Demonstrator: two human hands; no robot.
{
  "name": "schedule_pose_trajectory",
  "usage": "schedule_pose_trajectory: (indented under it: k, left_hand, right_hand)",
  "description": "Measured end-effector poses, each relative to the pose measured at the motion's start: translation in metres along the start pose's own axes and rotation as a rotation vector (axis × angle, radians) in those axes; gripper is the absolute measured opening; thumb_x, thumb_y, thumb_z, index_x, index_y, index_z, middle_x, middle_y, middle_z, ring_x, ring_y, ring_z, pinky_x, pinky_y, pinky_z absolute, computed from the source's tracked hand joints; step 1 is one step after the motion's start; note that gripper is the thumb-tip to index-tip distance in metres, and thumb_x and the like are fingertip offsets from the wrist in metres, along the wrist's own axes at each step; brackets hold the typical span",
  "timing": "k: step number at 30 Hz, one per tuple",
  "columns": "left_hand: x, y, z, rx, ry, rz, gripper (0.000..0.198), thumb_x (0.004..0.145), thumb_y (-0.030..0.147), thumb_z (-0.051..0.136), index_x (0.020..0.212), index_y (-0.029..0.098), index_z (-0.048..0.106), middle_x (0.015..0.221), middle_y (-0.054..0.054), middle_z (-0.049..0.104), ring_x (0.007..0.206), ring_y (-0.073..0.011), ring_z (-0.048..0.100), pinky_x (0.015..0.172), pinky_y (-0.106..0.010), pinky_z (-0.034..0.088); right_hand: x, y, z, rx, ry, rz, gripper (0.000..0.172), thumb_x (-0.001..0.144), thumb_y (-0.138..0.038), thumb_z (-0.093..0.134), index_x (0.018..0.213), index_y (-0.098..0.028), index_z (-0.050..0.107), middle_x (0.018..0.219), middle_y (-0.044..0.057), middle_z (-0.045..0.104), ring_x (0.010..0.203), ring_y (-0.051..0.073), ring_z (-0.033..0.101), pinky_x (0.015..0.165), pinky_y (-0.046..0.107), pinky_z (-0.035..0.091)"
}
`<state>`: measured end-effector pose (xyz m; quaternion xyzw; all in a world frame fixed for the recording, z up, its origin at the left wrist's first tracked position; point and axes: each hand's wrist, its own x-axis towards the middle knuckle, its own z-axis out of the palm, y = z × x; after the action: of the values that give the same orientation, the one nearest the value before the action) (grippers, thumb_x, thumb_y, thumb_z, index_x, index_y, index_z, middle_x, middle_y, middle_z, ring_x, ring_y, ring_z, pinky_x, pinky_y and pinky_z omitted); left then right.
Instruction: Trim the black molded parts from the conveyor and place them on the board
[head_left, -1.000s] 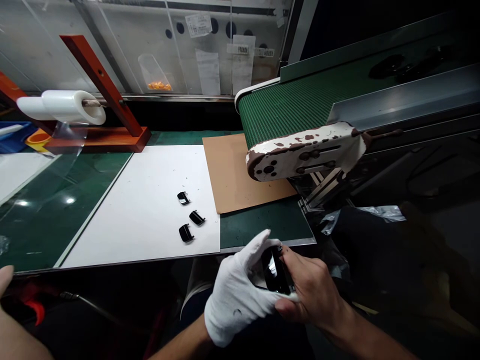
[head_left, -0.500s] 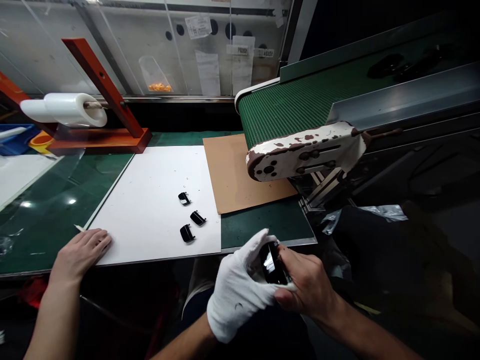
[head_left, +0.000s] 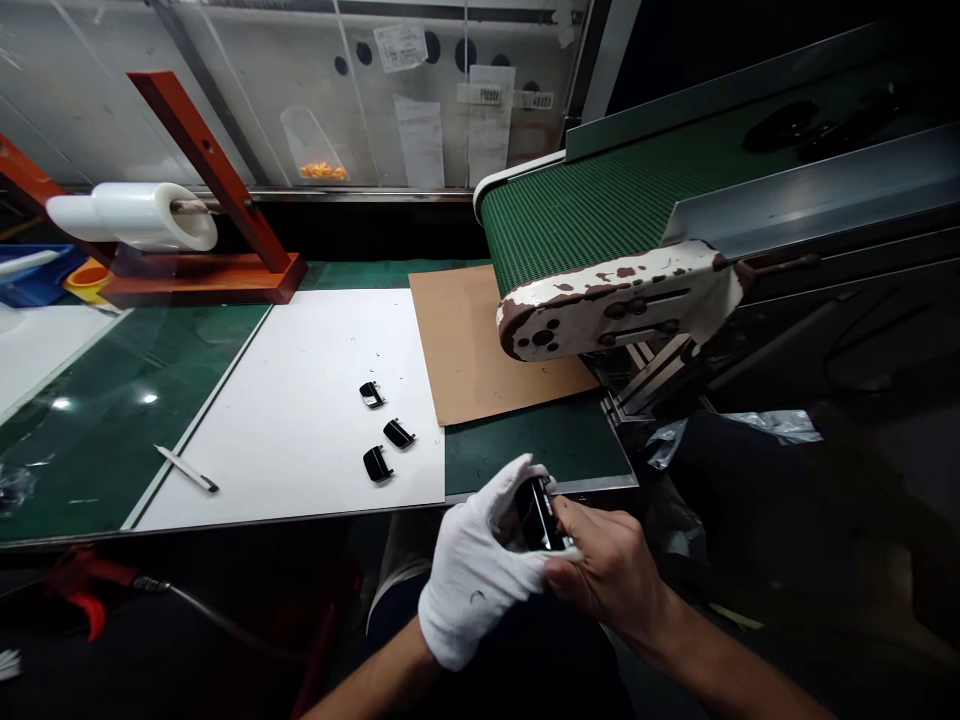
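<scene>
My left hand (head_left: 480, 565), in a white glove, is closed around a glossy black plastic part (head_left: 535, 515) just in front of the table edge. The bare fingers of my right hand (head_left: 611, 560) grip the same part from its right side, thumb on top. What lies under the right fingers is hidden. Three smaller-looking black plastic pieces lie on the white sheet: one at the back (head_left: 371, 394), one in the middle (head_left: 399, 433) and one at the front (head_left: 377, 464), each with small prongs on its right side.
A brown cardboard sheet (head_left: 480, 370) lies beside the white sheet (head_left: 300, 400), under the end of a green conveyor (head_left: 585, 220). A pen-like tool (head_left: 186, 468) rests at front left. A plastic film roll (head_left: 154, 217) sits on an orange stand (head_left: 210, 278). A red-handled air gun (head_left: 97, 570) hangs below the table.
Another person's bare hand has left the white sheet at the left, uncovering the pen-like tool and the red-handled air gun. The black part in my hands has turned slightly.
</scene>
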<state>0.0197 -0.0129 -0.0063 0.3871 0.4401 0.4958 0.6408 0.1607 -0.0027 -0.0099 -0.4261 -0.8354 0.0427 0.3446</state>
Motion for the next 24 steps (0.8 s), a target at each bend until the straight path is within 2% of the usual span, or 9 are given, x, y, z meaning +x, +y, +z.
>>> schedule_pose_trajectory:
  k: [3, 5, 8, 10, 12, 16, 21, 24]
  left_hand:
    - [0.003, -0.002, -0.001, -0.024, -0.01, 0.011, 0.08, 0.05, 0.02, 0.087, 0.123, 0.017, 0.054, 0.114, -0.009, 0.067, 0.105, -0.0262, 0.064, 0.098, -0.037, 0.05]
    - [0.005, -0.005, -0.001, -0.057, -0.041, 0.012, 0.09, 0.046, 0.028, 0.09, 0.127, 0.017, 0.051, 0.113, -0.011, 0.067, 0.106, -0.0283, 0.063, 0.098, -0.039, 0.05]
    - [0.007, -0.011, -0.004, -0.13, -0.096, 0.04, 0.104, 0.039, 0.042, 0.091, 0.131, 0.019, 0.048, 0.114, -0.012, 0.064, 0.108, -0.0314, 0.062, 0.097, -0.04, 0.049]
    - [0.008, -0.015, -0.008, -0.169, -0.126, 0.068, 0.108, 0.037, 0.048, 0.09, 0.132, 0.022, 0.046, 0.116, -0.012, 0.062, 0.109, -0.0323, 0.061, 0.096, -0.04, 0.05]
    - [0.008, -0.017, -0.012, -0.183, -0.146, 0.085, 0.108, 0.038, 0.051, 0.089, 0.133, 0.024, 0.045, 0.117, -0.011, 0.061, 0.109, -0.0325, 0.061, 0.095, -0.04, 0.05]
    - [0.007, -0.017, -0.019, -0.193, -0.201, 0.139, 0.101, 0.042, 0.05, 0.088, 0.132, 0.028, 0.046, 0.114, -0.009, 0.062, 0.106, -0.0309, 0.064, 0.097, -0.039, 0.048]
    - [0.006, -0.018, -0.023, -0.237, -0.215, 0.145, 0.101, 0.043, 0.054, 0.087, 0.131, 0.029, 0.046, 0.115, -0.008, 0.063, 0.104, -0.0314, 0.065, 0.096, -0.041, 0.048]
    - [0.004, -0.019, -0.023, -0.236, -0.196, 0.118, 0.104, 0.041, 0.056, 0.086, 0.132, 0.029, 0.045, 0.116, -0.008, 0.062, 0.105, -0.0319, 0.064, 0.098, -0.042, 0.047]
  right_hand:
    - [0.001, -0.002, 0.001, 0.071, 0.027, -0.001, 0.063, 0.094, -0.059, 0.017, 0.074, -0.016, 0.058, 0.049, 0.001, 0.053, 0.041, 0.013, 0.051, 0.041, 0.025, 0.035]
    - [-0.001, -0.003, 0.001, 0.155, 0.079, 0.051, 0.06, 0.09, -0.066, 0.023, 0.072, -0.018, 0.053, 0.048, -0.002, 0.048, 0.039, 0.012, 0.046, 0.04, 0.025, 0.033]
    - [-0.011, -0.003, 0.001, 0.329, 0.129, 0.299, 0.067, 0.076, -0.083, 0.018, 0.068, -0.022, 0.045, 0.05, -0.005, 0.037, 0.039, 0.011, 0.036, 0.038, 0.025, 0.028]
    - [-0.024, 0.001, 0.004, 0.463, 0.15, 0.495, 0.078, 0.069, -0.088, 0.008, 0.077, -0.022, 0.049, 0.051, -0.006, 0.036, 0.04, 0.012, 0.034, 0.038, 0.025, 0.026]
    - [-0.038, 0.007, 0.01, 0.628, 0.164, 0.651, 0.08, 0.074, -0.084, 0.005, 0.087, -0.021, 0.052, 0.052, -0.006, 0.035, 0.042, 0.012, 0.032, 0.038, 0.025, 0.024]
    - [-0.067, 0.017, 0.024, 0.992, 0.171, 0.902, 0.057, 0.091, -0.061, 0.021, 0.088, -0.018, 0.059, 0.05, -0.006, 0.033, 0.041, 0.011, 0.027, 0.038, 0.023, 0.021]
    - [-0.084, 0.014, 0.033, 1.388, 0.076, 1.149, 0.048, 0.09, -0.054, 0.035, 0.101, -0.015, 0.062, 0.049, -0.008, 0.031, 0.039, 0.007, 0.014, 0.035, 0.02, 0.015]
    - [-0.085, 0.011, 0.037, 1.537, 0.109, 1.232, 0.046, 0.09, -0.053, 0.039, 0.11, -0.018, 0.061, 0.049, -0.01, 0.029, 0.039, 0.007, 0.008, 0.033, 0.018, 0.013]
